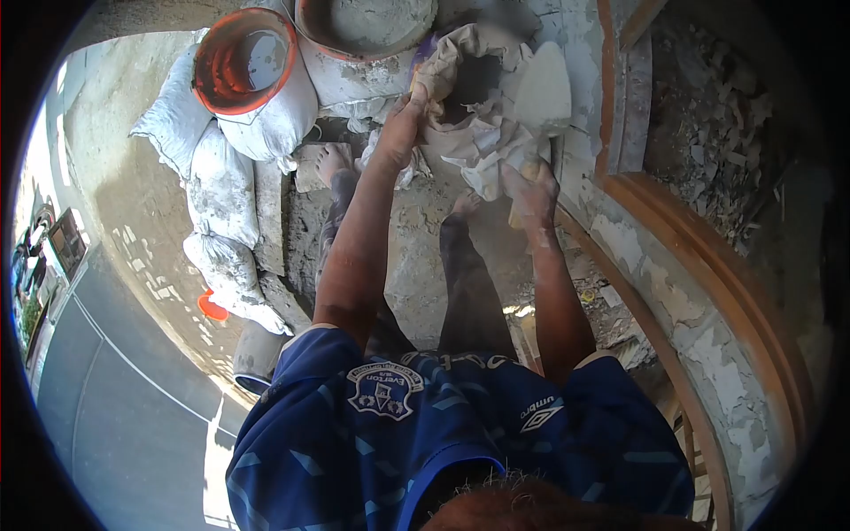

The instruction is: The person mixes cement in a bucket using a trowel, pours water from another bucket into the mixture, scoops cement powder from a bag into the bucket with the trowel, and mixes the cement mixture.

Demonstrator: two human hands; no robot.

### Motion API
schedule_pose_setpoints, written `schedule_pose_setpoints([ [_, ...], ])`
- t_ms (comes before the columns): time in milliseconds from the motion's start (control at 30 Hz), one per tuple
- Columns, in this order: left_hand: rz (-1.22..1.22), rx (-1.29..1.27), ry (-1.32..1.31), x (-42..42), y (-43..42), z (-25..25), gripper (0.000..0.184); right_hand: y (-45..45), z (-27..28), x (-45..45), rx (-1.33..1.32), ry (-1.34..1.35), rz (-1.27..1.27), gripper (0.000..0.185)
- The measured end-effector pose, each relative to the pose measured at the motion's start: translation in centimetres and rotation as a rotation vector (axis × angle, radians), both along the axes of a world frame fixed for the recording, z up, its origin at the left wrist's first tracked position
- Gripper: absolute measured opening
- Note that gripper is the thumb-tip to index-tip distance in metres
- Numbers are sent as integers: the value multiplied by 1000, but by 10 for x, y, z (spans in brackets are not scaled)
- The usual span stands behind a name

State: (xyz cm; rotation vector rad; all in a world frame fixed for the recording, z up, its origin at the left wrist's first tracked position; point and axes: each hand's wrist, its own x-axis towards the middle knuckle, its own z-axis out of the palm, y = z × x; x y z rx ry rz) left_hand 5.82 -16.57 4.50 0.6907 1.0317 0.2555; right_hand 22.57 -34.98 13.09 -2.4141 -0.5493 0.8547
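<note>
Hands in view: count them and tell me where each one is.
2. The left hand grips the left edge of the crumpled bag; the right hand is below the pale blade. No other hand shows.

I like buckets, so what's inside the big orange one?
Inside the orange bucket sits some pale grey stuff; bare orange shows beside it. The grey hides whatever lies beneath, and I can't tell what it is.

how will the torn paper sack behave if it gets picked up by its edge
The torn paper sack is probably floppy, since its mouth is crumpled beside the left hand gripping it. It seems apt to rip further, as its edge is already ragged. Its weight is hard to judge: the inside looks dark.
</note>
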Motion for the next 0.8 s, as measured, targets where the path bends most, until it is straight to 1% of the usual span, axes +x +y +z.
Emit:
schedule_pose_setpoints([
  [33,126,-116,-90,0,-14,8,80,17,0,-9,110,-22,91,58],
  [67,256,-230,-178,-1,-27,17,85,34,-1,-13,165,-13,179,65],
  [100,259,-217,-171,-4,-33,26,85,52,-2,-18,222,-1,266,71],
  [133,284,-272,-269,-10,-37,34,89,68,-2,-24,224,41,344,78],
  [167,306,-330,-365,-14,-41,38,95,83,-5,-34,252,-154,483,83],
  [200,328,-332,-388,-15,-48,32,98,93,-5,-43,234,-224,603,83],
  [233,382,-352,-357,-13,-50,42,104,104,1,-50,214,-297,722,83],
  [267,406,-405,-388,-19,-49,42,105,111,5,-56,190,-261,746,71],
  [300,431,-458,-424,-25,-49,40,107,112,0,-58,194,-260,749,71],
  [367,403,-448,-476,-28,-54,31,107,114,-7,-60,141,-249,692,53],
  [400,376,-442,-521,-29,-57,25,107,110,-8,-61,54,-296,660,40],
  [433,396,-445,-526,-30,-62,25,107,108,-8,-60,49,-295,681,40],
  [500,270,-410,-258,-35,-79,28,110,99,-9,-59,-176,-181,525,33],
  [533,232,-374,-187,-41,-91,24,106,93,-12,-56,-260,-232,575,31],
  [567,270,-372,-188,-50,-101,20,106,90,-14,-54,-279,-193,535,38],
  [600,238,-378,-89,-62,-114,19,102,86,-17,-52,-298,-155,494,45],
  [633,197,-385,9,-74,-125,19,99,77,-36,-42,-264,-131,466,51],
  [667,214,-397,44,-87,-132,21,95,59,-105,-16,-278,-211,611,56],
  [733,253,-413,87,-113,-147,16,94,74,-87,-14,-207,36,392,71],
  [767,267,-420,127,-124,-151,17,93,84,-80,-17,-212,34,397,71],
  [800,292,-411,151,-133,-155,19,90,93,-75,-18,-308,53,394,71],
])
